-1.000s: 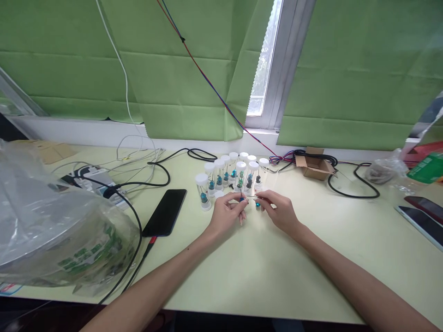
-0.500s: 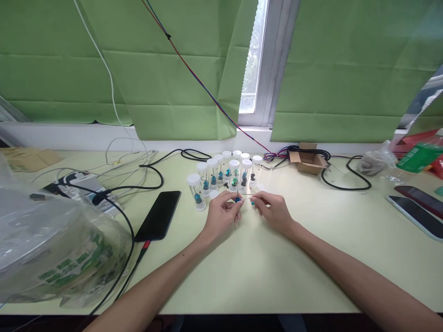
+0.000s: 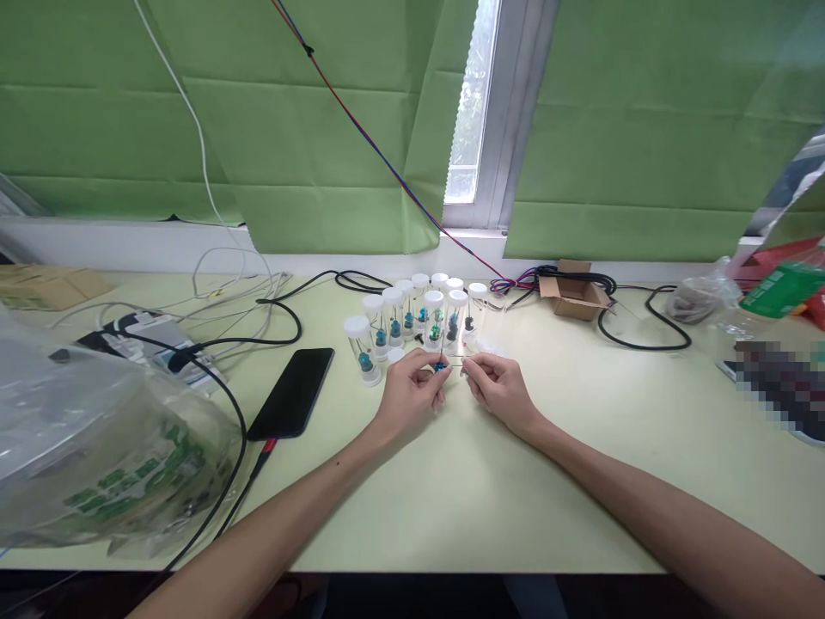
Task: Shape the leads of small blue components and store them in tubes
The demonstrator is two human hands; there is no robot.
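Note:
My left hand [image 3: 411, 387] pinches a small blue part [image 3: 440, 366] between thumb and fingertips. A thin dark stem rises from this part. My right hand [image 3: 499, 387] is closed too, its fingertips pinched at the far end of a thin wire [image 3: 455, 365] that spans the short gap between the hands. The exact grip there is too small to make out. Just beyond my hands stand several clear tubes [image 3: 363, 351] with white caps, holding blue, teal, green or dark pieces on thin stems. A white cap [image 3: 395, 354] lies partly behind my left hand.
On the left are a black phone [image 3: 291, 393] with a cable, a clear plastic bag [image 3: 116, 447] and tangled cords. An open cardboard box [image 3: 573, 299] sits at the back right. Further right are a green-labelled bottle [image 3: 779, 288] and a blurred-out patch.
My right hand has shifted slightly left, closer to my left hand. A teal bead seen under its fingertips before no longer shows. The whole view has moved slightly.

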